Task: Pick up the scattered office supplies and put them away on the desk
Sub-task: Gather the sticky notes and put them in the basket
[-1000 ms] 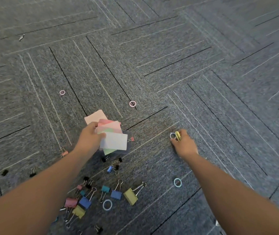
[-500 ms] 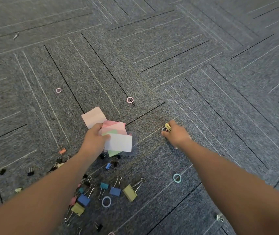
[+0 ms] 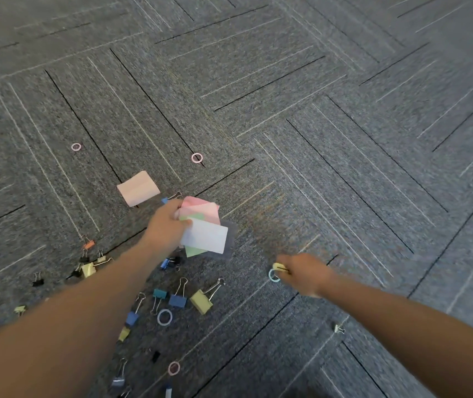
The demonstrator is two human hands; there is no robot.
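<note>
My left hand grips a fanned stack of cards, pink, green and white, above the grey carpet. My right hand is blurred, its fingers curled round small rings, a yellow ring showing at the fingertips. Its fingertips are at a teal ring on the floor. A loose pink card lies up-left of my left hand. Several coloured binder clips, among them a yellow clip and a blue clip, lie scattered under my left forearm.
Pink rings lie apart on the carpet: one pink ring ahead, a second pink ring far left, a third pink ring near the bottom. A pale blue ring sits among the clips. A small yellow clip lies under my right forearm.
My right hand has moved down toward me from the spot ahead to the teal ring, still holding the rings. My left hand keeps the cards, shifted slightly right.
</note>
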